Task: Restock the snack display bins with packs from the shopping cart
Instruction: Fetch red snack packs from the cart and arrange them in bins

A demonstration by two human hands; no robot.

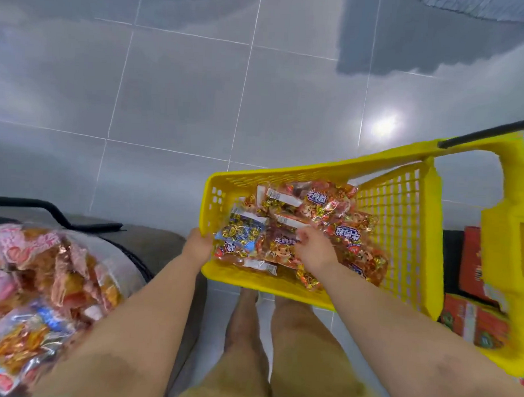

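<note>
Nearest to you are your two bare forearms, and at the left a heap of snack packs (35, 282) lies in the display bin (116, 252), already rather full. So I judge that part of the restocking is done, but much is left: the yellow cart basket (315, 170) holds many packs.

Your left hand (198, 243) grips the near left corner of the basket rim, the fingers (204, 236) hooked over it. Your right hand (314, 249) is inside the basket, fingers bent down onto a red beef snack pack (278, 243). I cannot tell if they already pinch it or only touch it.

This pack lies flat on the others. Its long axis seems to run from you toward the far wall, with the white label strip (285, 220) at the far end. A blue pack (243, 234) lies beside it the same way.

Farther right, red cartons (473, 321) sit below the basket. Beyond is the grey tiled floor (181, 91).
</note>
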